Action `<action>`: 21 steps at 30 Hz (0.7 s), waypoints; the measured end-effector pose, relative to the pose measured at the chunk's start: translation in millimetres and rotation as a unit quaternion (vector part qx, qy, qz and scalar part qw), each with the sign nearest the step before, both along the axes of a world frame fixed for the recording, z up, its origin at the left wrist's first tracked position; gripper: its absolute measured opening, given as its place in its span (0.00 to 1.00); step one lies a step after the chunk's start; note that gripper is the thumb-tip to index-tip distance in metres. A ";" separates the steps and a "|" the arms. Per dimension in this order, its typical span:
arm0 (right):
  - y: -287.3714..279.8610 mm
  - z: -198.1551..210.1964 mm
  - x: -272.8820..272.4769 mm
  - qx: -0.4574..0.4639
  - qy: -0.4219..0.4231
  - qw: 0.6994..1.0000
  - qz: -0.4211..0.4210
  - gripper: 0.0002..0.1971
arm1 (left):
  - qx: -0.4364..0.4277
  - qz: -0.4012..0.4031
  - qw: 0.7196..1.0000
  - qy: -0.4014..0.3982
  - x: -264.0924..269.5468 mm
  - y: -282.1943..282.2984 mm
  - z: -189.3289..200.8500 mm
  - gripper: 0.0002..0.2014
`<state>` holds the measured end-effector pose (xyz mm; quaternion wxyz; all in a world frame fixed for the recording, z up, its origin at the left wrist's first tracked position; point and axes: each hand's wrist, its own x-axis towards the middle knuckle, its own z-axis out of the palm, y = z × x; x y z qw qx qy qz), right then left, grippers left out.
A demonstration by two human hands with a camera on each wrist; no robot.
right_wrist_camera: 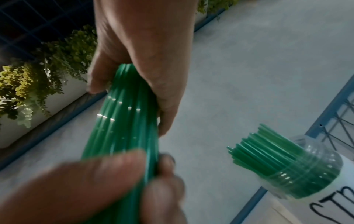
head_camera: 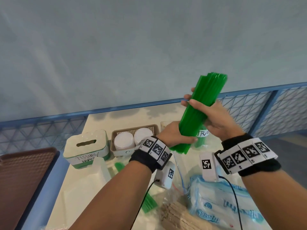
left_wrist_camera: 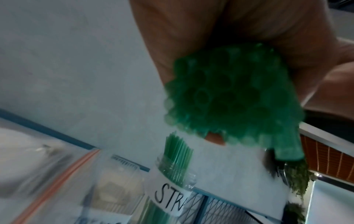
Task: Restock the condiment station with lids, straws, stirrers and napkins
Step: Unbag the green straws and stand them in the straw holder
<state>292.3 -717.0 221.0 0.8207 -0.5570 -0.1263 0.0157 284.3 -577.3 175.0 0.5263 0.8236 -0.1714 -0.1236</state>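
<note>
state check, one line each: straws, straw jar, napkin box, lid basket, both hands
bundle of green straws: off the table, tilted, held by both hands.
straw jar: open, upright, some straws already inside.
napkin box: on the table, slot shows no napkin.
lid basket: holds two stacks of white lids.
left hand: grips the bundle's lower end.
right hand: grips the bundle's middle.

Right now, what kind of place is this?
Probably a practice drink station on a table outdoors, not a real cafe. Both hands hold a bundle of green straws above a jar of straws, beside a tissue box and a basket of lids.
</note>
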 end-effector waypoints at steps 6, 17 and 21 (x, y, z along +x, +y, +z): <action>-11.5 -5.9 17.1 -0.032 0.005 0.994 -0.103 0.17 | 0.009 -0.013 0.999 -0.050 28.5 -31.6 16.4 0.22; -71.1 -4.7 96.5 -0.115 -0.021 0.952 -0.283 0.17 | 0.001 0.208 0.978 0.000 104.0 -60.0 -27.8 0.40; -72.4 -26.3 114.8 -0.164 -0.018 0.944 -0.285 0.13 | 0.044 0.165 0.985 0.025 120.1 -70.0 -40.4 0.53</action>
